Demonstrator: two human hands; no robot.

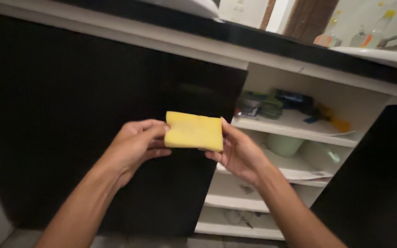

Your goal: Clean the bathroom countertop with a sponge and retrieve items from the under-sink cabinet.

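A yellow rectangular sponge [194,132] is held flat between both my hands in front of a glossy black cabinet door [70,115]. My left hand [136,144] pinches its left edge with thumb and fingers. Gripping the right edge is my right hand [235,151], thumb on top and fingers underneath. Both forearms reach up from the bottom of the view.
To the right, open white shelves [295,126] hold dark jars, small containers and a pale green bowl [283,144]. Another black door [377,183] stands at far right. A dark countertop [272,41] runs above, with a white basin [382,56] and bottles at the top right.
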